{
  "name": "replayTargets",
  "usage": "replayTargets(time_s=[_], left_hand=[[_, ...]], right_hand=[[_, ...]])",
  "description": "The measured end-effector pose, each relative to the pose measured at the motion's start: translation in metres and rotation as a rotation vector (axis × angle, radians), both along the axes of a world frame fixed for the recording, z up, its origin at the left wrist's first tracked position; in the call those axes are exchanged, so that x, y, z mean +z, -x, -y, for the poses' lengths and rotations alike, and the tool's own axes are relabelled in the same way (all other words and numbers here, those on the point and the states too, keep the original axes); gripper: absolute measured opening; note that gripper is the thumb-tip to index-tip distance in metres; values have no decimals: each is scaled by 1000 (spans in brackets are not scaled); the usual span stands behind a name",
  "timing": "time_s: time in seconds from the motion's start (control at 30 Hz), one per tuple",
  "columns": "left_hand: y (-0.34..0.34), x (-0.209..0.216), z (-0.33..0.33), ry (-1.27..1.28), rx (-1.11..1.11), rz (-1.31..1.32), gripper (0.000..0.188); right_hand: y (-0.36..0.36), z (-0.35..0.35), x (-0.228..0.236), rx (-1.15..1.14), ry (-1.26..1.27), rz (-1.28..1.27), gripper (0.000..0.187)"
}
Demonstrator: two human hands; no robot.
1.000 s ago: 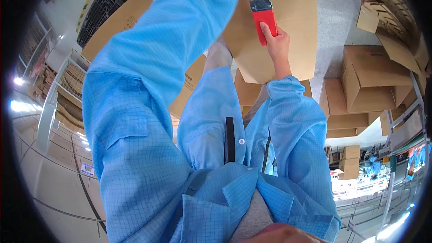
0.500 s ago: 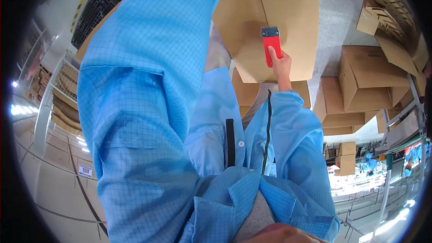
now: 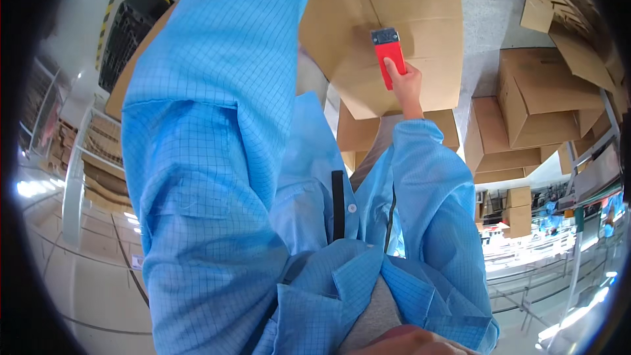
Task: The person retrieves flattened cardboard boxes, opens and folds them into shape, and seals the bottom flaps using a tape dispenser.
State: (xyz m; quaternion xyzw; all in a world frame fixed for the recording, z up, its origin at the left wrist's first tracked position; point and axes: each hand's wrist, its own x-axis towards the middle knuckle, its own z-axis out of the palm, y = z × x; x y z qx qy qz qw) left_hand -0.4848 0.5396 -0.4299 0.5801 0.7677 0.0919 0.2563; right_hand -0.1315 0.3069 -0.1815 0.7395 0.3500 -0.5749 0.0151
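My right hand (image 3: 409, 89) is closed around the red handle of a flat hand tool (image 3: 392, 59) with a wide dark-grey metal head. Its exact kind does not show. The thumb lies along the handle, and the head points away from me over a large brown cardboard box (image 3: 430, 52). A seam runs across the box's top face, and the tool's head is close to it. I cannot tell whether the head touches the cardboard. My left arm, in a blue checked sleeve (image 3: 217, 46), stretches forward past the top edge, so my left hand is out of the picture.
Open cardboard boxes (image 3: 545, 98) stand to the right on the grey floor (image 3: 485, 0). Far left, a black crate-like stack (image 3: 135, 33) sits beside yellow-and-black floor tape (image 3: 110, 13). A white-framed rack (image 3: 79, 164) stands left. Smaller cartons (image 3: 518, 213) show at the right.
The red tool has moved slightly left and forward with my right hand and leans a little more to the left. My left arm has shifted slightly, its hand still out of sight.
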Motion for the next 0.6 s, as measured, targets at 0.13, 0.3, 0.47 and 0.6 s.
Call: replayTargets(time_s=[0.13, 0.3, 0.47, 0.6], left_hand=[[19, -10, -27, 228, 99, -93, 34], [-139, 142, -23, -247, 36, 149, 36], [-116, 188, 11, -357, -276, -89, 57], [-119, 228, 27, -168, -250, 302, 71]], right_hand=[[9, 5, -4, 52, -120, -28, 36], [-48, 5, 1, 94, -92, 163, 38], [-19, 9, -8, 34, -178, 8, 47], [-25, 9, -1, 121, -158, 88, 44]])
